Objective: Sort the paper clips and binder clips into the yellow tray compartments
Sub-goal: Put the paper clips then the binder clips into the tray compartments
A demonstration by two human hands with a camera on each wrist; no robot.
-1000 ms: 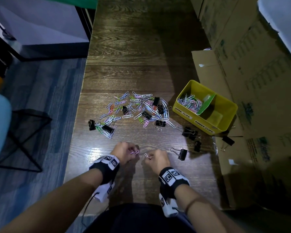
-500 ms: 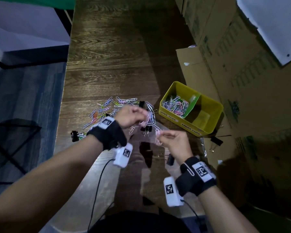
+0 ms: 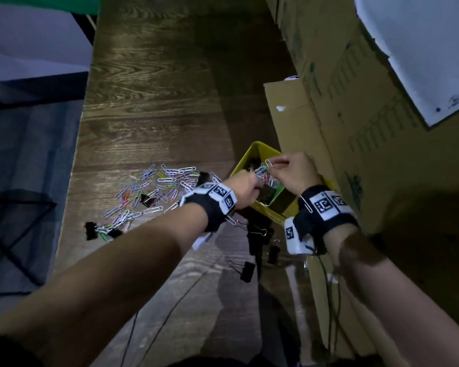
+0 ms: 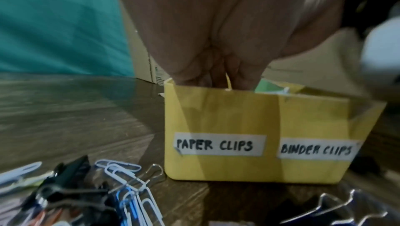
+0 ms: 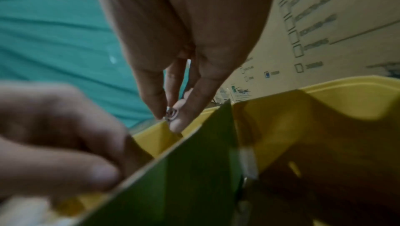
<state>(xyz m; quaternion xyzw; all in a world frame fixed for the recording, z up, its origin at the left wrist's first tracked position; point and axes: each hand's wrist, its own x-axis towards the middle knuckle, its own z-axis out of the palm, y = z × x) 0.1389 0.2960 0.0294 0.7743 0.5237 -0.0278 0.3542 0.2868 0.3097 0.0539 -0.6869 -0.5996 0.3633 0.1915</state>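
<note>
The yellow tray stands at the table's right, labelled PAPER CLIPS and BINDER CLIPS on its near wall. A green divider splits it. Both hands hover over the paper clip compartment. My right hand pinches a white paper clip between thumb and fingertip, as the right wrist view also shows. My left hand has curled fingers with coloured paper clips sticking out; its fingertips dip behind the tray wall. A loose pile of paper clips lies on the table to the left.
Black binder clips lie in front of the tray, one more nearer me and another at the pile's left end. Cardboard boxes wall off the right side. The table's left edge drops to the floor.
Both hands have moved from the table's near edge, forward and right, to above the tray, carrying the paper clips with them.
</note>
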